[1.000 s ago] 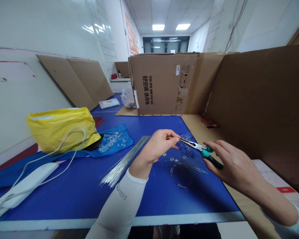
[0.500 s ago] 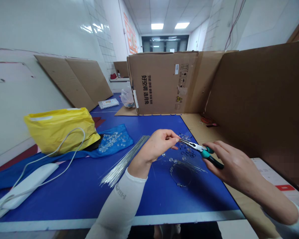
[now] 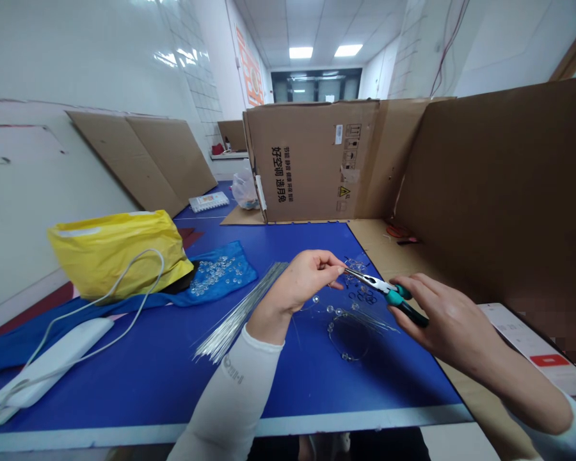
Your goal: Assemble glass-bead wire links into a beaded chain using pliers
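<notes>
My right hand [image 3: 441, 314] grips the green-and-black handles of needle-nose pliers [image 3: 375, 282]. Their slim jaws point left and meet the fingertips of my left hand [image 3: 312, 275]. Thumb and forefinger of that left hand are pinched together at the jaw tips; whatever they hold is too small to make out. Below the hands, a wire loop with clear beads [image 3: 348, 357] lies on the blue table [image 3: 288, 397]. Close by are several loose clear beads [image 3: 330, 308], small dark rings [image 3: 370, 298] and a few thin wires [image 3: 377, 322]. A bundle of straight silvery wires [image 3: 237, 320] lies left of my left wrist.
Clear beads [image 3: 216, 274] sit on a blue cloth [image 3: 244, 256] at left, beside a yellow bag [image 3: 118, 253]. A white power strip [image 3: 52, 365] with its cable lies front left. Cardboard [image 3: 312, 166] walls the back and right. A white box [image 3: 537, 346] is under my right forearm.
The pliers and my right hand have shifted very slightly left. My left hand keeps its pinch at the jaw tips, and the things on the table look unmoved.
</notes>
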Available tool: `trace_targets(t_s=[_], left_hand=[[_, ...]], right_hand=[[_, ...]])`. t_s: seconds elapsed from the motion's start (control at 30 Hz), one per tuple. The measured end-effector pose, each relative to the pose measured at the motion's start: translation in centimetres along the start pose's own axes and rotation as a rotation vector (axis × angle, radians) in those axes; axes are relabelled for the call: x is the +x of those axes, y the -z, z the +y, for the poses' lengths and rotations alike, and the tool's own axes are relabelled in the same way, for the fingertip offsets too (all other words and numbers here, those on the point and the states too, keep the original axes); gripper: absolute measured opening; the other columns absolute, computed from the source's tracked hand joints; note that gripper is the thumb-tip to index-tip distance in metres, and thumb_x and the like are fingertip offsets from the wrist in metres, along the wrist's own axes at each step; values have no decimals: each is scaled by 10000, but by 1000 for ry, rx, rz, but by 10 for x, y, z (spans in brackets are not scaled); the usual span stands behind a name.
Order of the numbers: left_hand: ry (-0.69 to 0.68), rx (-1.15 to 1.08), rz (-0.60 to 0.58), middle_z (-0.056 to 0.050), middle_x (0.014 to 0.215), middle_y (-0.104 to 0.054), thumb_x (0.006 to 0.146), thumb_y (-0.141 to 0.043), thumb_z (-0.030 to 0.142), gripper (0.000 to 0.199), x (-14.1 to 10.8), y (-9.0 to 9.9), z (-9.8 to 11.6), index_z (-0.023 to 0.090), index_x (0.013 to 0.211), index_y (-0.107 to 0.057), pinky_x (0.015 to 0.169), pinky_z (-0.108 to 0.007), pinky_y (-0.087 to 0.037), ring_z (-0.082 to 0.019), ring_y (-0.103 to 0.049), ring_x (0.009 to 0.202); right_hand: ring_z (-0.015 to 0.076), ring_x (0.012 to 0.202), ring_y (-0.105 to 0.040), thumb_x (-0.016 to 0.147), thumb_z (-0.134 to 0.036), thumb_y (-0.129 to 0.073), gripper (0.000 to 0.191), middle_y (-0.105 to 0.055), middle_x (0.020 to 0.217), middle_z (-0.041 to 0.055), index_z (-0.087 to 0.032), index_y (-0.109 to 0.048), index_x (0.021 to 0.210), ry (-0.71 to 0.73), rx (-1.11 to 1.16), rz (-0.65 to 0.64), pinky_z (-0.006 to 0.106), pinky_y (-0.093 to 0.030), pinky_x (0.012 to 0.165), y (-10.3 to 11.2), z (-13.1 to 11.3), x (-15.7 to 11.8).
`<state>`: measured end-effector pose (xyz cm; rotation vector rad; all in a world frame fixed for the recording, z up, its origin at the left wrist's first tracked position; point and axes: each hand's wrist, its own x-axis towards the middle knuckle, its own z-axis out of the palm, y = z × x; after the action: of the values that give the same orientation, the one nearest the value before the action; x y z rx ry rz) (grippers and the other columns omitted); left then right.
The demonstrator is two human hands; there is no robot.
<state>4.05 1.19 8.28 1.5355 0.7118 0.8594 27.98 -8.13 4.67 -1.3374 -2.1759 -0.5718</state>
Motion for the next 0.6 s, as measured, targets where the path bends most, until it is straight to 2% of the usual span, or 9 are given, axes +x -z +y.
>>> trace_targets(t_s=[0.13, 0.3, 0.47, 0.53, 0.6], left_hand=[[8, -13, 0, 31, 625, -566, 808, -693, 218, 109, 0, 0, 0, 113, 784, -689, 739, -349, -586, -89, -565, 570], [26, -48, 7, 20, 652, -587, 806, -696, 199, 105, 1, 2, 0, 94, 811, -692, 749, -353, -598, -78, -557, 574], [67, -102, 44, 22, 613, -569, 811, -694, 198, 117, 4, 5, -3, 83, 833, -694, 738, -374, -616, -75, -530, 551], [71, -152, 54, 31, 583, -544, 799, -704, 200, 119, 6, 7, -3, 85, 828, -693, 735, -383, -625, -76, -512, 550], [80, -206, 67, 31, 578, -539, 775, -725, 204, 135, 7, 9, -3, 85, 830, -695, 723, -390, -633, -77, -501, 552]], right_hand=[[252, 824, -691, 979, -393, -524, 348, -702, 1017, 132, -154, -584, 1224, -40, 44, -30, 363, -533, 698, -2, 0, -3], [249, 878, -680, 977, -464, -535, 452, -677, 1089, 130, -186, -547, 1333, -130, 199, -132, 365, -546, 740, 3, 3, -10], [240, 892, -680, 980, -452, -525, 448, -673, 1089, 109, -220, -539, 1362, -245, 315, -171, 347, -544, 753, 3, 20, -33], [258, 926, -688, 977, -467, -521, 455, -676, 1120, 114, -223, -537, 1361, -338, 274, -181, 363, -544, 770, -3, 34, -49], [292, 853, -701, 955, -520, -518, 469, -692, 1055, 133, -196, -587, 1287, -426, 115, -206, 396, -542, 707, -10, 50, -69]])
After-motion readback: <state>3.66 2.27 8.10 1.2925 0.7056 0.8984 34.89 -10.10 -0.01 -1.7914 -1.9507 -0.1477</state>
